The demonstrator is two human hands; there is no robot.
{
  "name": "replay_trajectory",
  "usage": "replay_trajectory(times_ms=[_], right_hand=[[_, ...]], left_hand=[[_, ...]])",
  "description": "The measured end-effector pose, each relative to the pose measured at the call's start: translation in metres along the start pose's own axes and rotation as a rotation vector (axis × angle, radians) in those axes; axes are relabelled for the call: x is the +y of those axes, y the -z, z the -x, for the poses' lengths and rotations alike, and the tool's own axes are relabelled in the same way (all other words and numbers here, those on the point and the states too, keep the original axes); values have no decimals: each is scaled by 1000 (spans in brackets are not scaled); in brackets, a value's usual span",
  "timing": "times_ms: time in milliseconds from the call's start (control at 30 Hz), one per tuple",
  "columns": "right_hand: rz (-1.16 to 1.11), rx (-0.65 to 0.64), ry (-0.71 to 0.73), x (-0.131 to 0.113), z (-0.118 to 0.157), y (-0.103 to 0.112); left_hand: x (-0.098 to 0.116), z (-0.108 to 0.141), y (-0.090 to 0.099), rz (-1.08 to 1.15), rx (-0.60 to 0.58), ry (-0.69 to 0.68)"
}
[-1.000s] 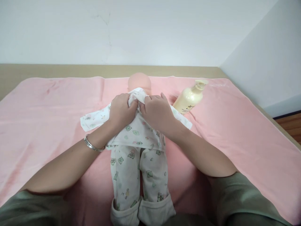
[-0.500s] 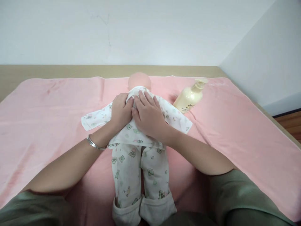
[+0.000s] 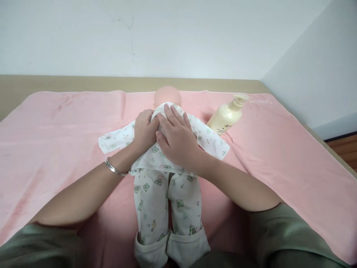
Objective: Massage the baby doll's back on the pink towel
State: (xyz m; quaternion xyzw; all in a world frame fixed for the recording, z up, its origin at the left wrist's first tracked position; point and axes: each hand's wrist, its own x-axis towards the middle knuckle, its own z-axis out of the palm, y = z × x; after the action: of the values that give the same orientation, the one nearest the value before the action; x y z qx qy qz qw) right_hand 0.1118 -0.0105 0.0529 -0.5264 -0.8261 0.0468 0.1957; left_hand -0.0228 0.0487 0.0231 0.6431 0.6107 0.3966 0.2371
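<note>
A baby doll (image 3: 156,160) lies lengthwise before me, dressed in a white printed top and matching trousers (image 3: 153,201) with turned-up cuffs. Its bald head (image 3: 167,96) points away from me, and no face shows. My left hand (image 3: 145,128) is wrapped over the left side of the doll's upper body, its thumb on the cloth and its other fingers partly hidden. My right hand (image 3: 180,136) lies flat on the doll's upper body with fingers stretched out, the index finger close to the left thumb. Both sleeves of the top spread out sideways.
A cream pump bottle (image 3: 225,117) leans at a tilt beside the doll's right sleeve. Under everything is a pink mat (image 3: 69,130) on a wooden surface (image 3: 134,83). White walls (image 3: 178,37) stand behind and at the right.
The view has shifted slightly. My right hand's fingers have spread a little and the hand sits slightly differently on the doll's top. My left hand stays in the same place on the doll.
</note>
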Motion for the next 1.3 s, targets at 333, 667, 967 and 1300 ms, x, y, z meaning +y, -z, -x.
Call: replay_trajectory(times_ms=[333,667,967,1300], right_hand=[[8,15,-60,-1,4,-19],[59,128,-67,-4,3,9],[178,-95,26,-10,12,-11],[88,-367,337,8,52,116]], left_hand=[[-3,-2,-2,10,34,17],[-4,-3,-2,42,24,28],[-6,-1,-3,20,54,-4],[22,24,0,4,-81,-172]])
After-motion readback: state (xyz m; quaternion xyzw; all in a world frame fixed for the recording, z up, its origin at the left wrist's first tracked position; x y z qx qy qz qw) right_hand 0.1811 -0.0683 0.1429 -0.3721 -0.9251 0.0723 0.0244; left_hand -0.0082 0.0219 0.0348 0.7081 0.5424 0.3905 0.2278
